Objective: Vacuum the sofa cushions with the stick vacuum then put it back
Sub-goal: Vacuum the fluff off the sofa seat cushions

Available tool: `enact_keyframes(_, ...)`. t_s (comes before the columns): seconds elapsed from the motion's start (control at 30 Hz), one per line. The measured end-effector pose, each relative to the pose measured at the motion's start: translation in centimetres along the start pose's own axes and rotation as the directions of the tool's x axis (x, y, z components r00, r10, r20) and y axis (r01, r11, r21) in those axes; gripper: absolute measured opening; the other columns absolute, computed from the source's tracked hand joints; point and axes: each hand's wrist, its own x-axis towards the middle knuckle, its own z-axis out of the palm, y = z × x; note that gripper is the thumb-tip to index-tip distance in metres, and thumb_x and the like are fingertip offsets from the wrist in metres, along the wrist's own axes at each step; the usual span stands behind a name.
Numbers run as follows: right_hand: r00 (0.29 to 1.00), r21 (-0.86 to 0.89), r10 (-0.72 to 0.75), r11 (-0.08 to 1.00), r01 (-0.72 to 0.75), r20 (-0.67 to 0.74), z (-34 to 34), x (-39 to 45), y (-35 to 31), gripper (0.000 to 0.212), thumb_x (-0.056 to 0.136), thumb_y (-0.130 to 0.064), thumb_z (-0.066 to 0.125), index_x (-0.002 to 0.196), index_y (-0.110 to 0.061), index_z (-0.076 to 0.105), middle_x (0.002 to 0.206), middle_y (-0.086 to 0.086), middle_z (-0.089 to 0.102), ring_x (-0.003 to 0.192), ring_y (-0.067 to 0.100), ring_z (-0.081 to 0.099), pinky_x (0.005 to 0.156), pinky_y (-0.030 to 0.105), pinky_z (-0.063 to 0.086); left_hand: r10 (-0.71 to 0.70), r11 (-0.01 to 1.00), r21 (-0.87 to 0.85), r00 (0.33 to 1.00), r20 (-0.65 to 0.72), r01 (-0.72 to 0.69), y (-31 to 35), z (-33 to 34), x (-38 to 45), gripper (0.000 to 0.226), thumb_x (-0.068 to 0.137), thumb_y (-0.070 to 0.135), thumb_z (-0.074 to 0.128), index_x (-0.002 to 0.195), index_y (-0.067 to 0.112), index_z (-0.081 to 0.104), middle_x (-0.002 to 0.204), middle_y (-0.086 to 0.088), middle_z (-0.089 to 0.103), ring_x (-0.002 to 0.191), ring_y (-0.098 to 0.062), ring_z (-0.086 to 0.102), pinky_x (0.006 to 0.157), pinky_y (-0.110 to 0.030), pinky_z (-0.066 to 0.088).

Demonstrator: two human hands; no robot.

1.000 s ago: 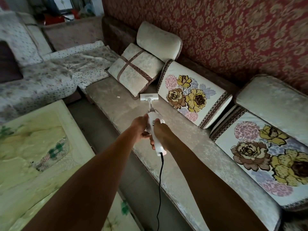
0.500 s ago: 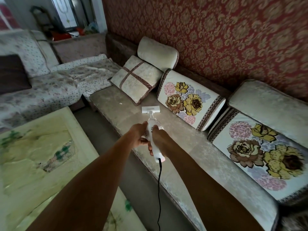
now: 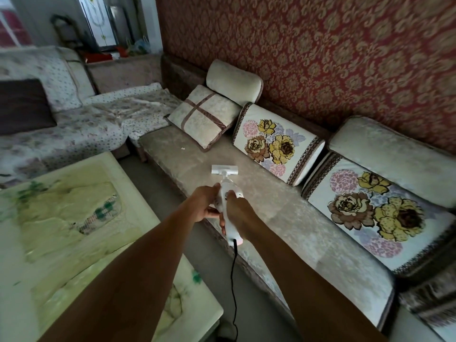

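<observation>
vacuum (image 3: 228, 206) pulled nearer; 2 hands grip; 2 floral cushions (image 3: 276, 141).

text: none legible | labels: none | brands: none | numbers: none | signs: none

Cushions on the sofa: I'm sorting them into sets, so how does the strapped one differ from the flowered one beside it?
The strapped cushion is plain cream crossed by brown bands; the flowered cushion has yellow, brown and pink blooms with a patterned brown border. The strapped cushion leans flatter and the flowered cushion stands steeper. Both rest on the sofa seat.
</observation>
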Motion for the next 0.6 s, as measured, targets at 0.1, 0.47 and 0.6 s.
enact_keyframes(0.1,0.997,-0.094,-0.069,0.993,0.067,-0.027,0.6,-1.5,1.7,0.062,0.103,-0.052,0.031,0.108,0.003,0.059,0.058,0.013,0.056,0.034,0.019,0.051,0.035,0.017,0.039,0.009,1.000,-0.020,0.999,0.049,-0.008,-1.5,-1.5,-1.4,0.035,0.103,0.036,0.050,0.109,0.004,0.062,0.116,-0.023,0.065,0.107,-0.041,0.064,0.083,-0.052,0.056)
enact_keyframes(0.47,0.987,-0.318,-0.152,0.935,0.158,0.043,4.4,-4.1,3.2,0.058,0.106,-0.050,0.030,0.106,0.000,0.060,0.059,0.010,0.059,0.043,0.020,0.055,0.037,0.018,0.043,0.031,0.996,-0.080,0.998,-0.049,-0.035,-4.1,-7.2,-3.5,0.036,0.101,0.030,0.054,0.125,0.004,0.058,0.117,-0.021,0.066,0.097,-0.037,0.068,0.064,-0.045,0.060)
enact_keyframes(0.6,0.985,-0.386,-0.164,0.907,0.169,0.048,6.0,-1.9,3.1,0.067,0.104,-0.057,0.028,0.110,0.000,0.063,0.072,0.014,0.066,0.061,0.027,0.065,0.064,0.034,0.059,0.039,0.995,-0.088,0.995,-0.090,-0.047,-4.1,-8.4,-2.3,0.037,0.102,0.029,0.055,0.131,0.006,0.056,0.124,-0.023,0.063,0.104,-0.040,0.067,0.071,-0.048,0.062)
